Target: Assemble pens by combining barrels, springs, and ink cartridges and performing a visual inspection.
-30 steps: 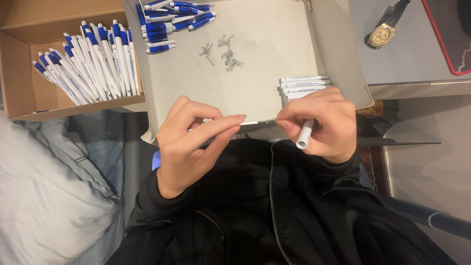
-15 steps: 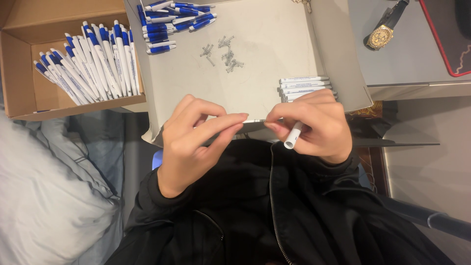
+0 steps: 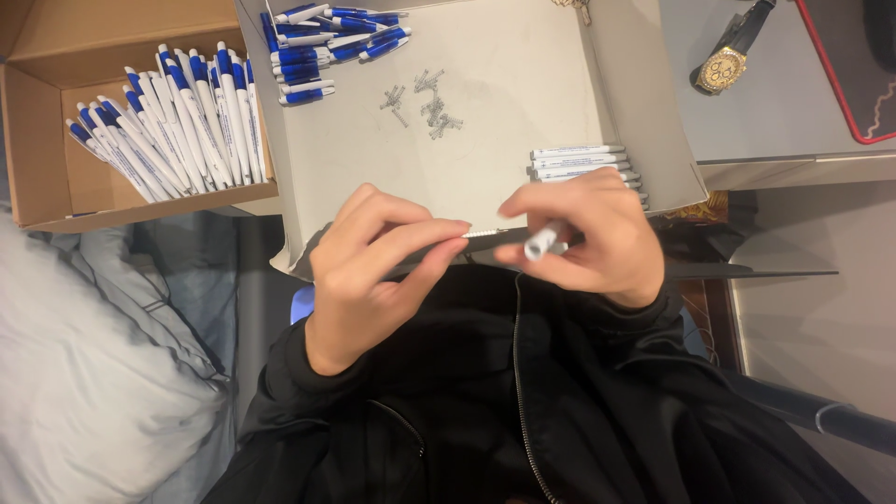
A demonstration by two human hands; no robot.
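Pen assembly in hand. Left hand (image 3: 373, 271) pinches a thin refill (image 3: 448, 245) with a small spring (image 3: 485, 232) on its tip, fingers closed on it; right hand (image 3: 588, 233) is wrapped around a white pen barrel (image 3: 544, 241), open end facing the camera. Both are held just over the near edge of the grey tray (image 3: 523, 84). To do this well, I'd judge: keep refill and barrel on one line, keep the spring seated on the tip, feed it straight in, no tilting, or the spring slips off. Counts: one refill and one barrel in hand; stack of white barrels (image 3: 579, 161) by the right hand, about five visible, the rest hidden by the fingers; loose springs (image 3: 425, 101) mid-tray, roughly ten, too small to be exact; blue-and-white parts (image 3: 331, 37) at the tray's far corner, about a dozen; finished pens (image 3: 177, 117) in the cardboard box (image 3: 37, 140), roughly twenty. One gold wristwatch (image 3: 723, 65) on the tabletop (image 3: 784, 112).
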